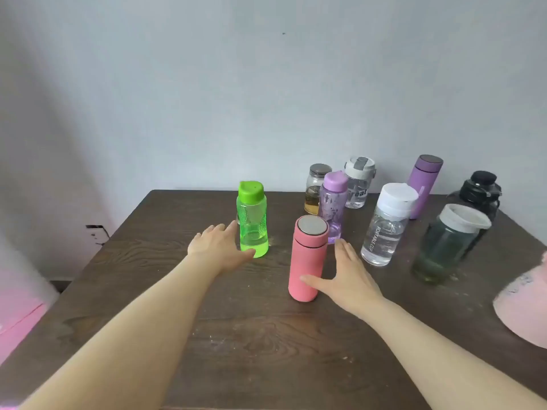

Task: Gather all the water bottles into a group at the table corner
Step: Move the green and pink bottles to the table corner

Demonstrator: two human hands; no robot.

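A green bottle (252, 220) stands upright left of centre on the dark wooden table (266, 335). My left hand (220, 247) is open, fingers reaching around its lower left side, thumb near its base. A pink flask (307, 258) stands upright in the middle. My right hand (346, 276) is open beside it, thumb touching its lower part. Behind stand a purple clear bottle (333, 202), a jar with amber liquid (315, 187), a clear grey-lidded bottle (358, 182), a white-capped clear cup (387, 223), a purple flask (423, 184), a dark glass jar (447, 244) and a black jug (478, 193).
A grey wall rises right behind the table's far edge. A pink round object (524, 306) lies at the right edge of the table. The table's far left corner (157, 193) is beyond the green bottle. Pink material (17, 315) sits on the floor at the left.
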